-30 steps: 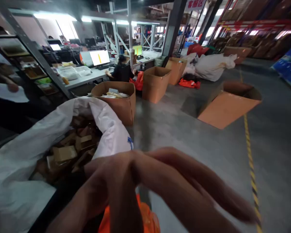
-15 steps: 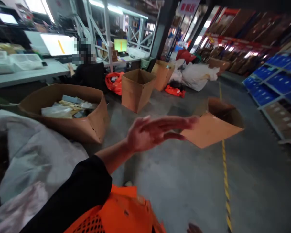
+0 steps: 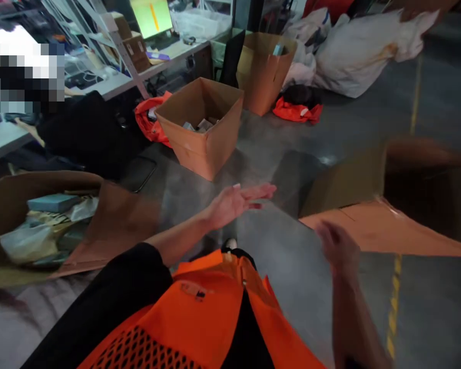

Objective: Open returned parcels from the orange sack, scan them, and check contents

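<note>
At far left, a seated person in dark clothing [image 3: 51, 115] is at a pale grey tabletop [image 3: 2, 141], the head masked by coarse squares. Below, a wide, open brown cardboard box [image 3: 126, 215] holds a flat pale blue box [image 3: 54, 202] and clear plastic packets [image 3: 26, 243]. Farther right, a monitor with a yellow-green screen [image 3: 149, 18] stands above a crumpled red-orange cloth bundle [image 3: 148, 120]. Beside that bundle is a squarish, open cardboard box [image 3: 192, 148] with small packages inside (too small to make out).

In the centre, the wearer's left hand [image 3: 234, 205] extends from a black sleeve [image 3: 138, 271] over the grey concrete floor [image 3: 261, 236], its fingers straight and close together, bare, the thumb on top. The wearer's bright orange vest with a mesh panel [image 3: 211, 307] fills the lower middle. Beyond are a taller cardboard box [image 3: 261, 77], an orange-and-black cloth heap [image 3: 297, 113] and a bulky white sack [image 3: 353, 61].

To the right, the right hand [image 3: 338, 246] is blurred, its fingers bent; how far they are spread, I cannot tell. Overlapping it in view, a large, open tan cardboard box [image 3: 399, 236] sits on the floor at the right edge; whether they touch is unclear. Yellow-and-black striped tape [image 3: 394, 307] runs below that box.
</note>
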Available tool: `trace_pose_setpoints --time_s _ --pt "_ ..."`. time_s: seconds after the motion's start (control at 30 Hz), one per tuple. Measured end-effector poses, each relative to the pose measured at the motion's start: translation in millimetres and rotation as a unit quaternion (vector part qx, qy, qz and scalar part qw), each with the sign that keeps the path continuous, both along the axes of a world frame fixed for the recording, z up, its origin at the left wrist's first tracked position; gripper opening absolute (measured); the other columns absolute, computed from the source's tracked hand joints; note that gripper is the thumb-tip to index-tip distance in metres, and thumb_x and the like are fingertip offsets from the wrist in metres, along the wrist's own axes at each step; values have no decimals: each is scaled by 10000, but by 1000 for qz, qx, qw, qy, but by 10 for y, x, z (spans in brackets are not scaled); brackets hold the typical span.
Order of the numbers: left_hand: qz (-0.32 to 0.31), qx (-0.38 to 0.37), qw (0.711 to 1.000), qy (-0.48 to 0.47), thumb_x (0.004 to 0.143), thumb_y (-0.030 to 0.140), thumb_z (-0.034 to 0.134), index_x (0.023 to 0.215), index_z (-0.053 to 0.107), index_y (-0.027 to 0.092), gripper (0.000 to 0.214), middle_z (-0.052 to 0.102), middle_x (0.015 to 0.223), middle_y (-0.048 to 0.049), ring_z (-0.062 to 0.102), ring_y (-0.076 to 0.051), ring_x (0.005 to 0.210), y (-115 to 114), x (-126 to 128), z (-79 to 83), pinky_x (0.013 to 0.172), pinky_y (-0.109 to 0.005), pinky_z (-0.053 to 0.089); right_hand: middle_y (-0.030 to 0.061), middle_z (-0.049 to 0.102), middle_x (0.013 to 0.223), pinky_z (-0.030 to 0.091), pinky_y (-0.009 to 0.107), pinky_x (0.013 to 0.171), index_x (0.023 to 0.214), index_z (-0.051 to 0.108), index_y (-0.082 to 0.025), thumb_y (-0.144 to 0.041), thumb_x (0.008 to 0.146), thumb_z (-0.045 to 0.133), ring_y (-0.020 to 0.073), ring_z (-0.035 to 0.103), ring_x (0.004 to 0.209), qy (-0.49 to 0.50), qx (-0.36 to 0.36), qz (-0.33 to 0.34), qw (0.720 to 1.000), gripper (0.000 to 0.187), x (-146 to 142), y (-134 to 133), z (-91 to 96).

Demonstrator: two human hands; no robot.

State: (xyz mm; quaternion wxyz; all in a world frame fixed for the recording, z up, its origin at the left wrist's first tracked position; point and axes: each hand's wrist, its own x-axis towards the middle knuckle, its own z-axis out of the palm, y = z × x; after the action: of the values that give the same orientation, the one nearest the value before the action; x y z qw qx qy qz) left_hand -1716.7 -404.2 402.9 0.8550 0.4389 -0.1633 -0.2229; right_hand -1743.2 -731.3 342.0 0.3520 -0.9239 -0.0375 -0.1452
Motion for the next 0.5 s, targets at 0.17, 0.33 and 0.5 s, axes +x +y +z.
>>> trace_pose_setpoints --time_s 0.17,0.33,0.5 --pt "66 32 997 -26 988 647 459 1410 659 209 640 538 1577 -104 390 -351 1521 107 1475 -140 1212 -515 312 58 783 1056 582 270 835 1138 710 -215 -340 1027 565 163 745 943 -133 -26 337 932 221 2316 1245 874" --pt "156 37 987 -17 964 624 516 1370 670 217 596 571 1532 -119 420 -350 1495 227 3086 -628 1210 -541 317 67 775 1001 567 258 757 1070 696 -201 -278 1066 465 171 744 895 -219 -121 424 871 243 4075 1691 571" --pt "178 112 977 -26 992 529 464 1289 686 174 513 616 1434 -145 529 -332 1385 271 4730 -620 1134 -517 405 47 747 846 514 265 605 945 661 -211 -268 1070 407 173 726 707 -262 -148 440 846 288 5971 1905 344"
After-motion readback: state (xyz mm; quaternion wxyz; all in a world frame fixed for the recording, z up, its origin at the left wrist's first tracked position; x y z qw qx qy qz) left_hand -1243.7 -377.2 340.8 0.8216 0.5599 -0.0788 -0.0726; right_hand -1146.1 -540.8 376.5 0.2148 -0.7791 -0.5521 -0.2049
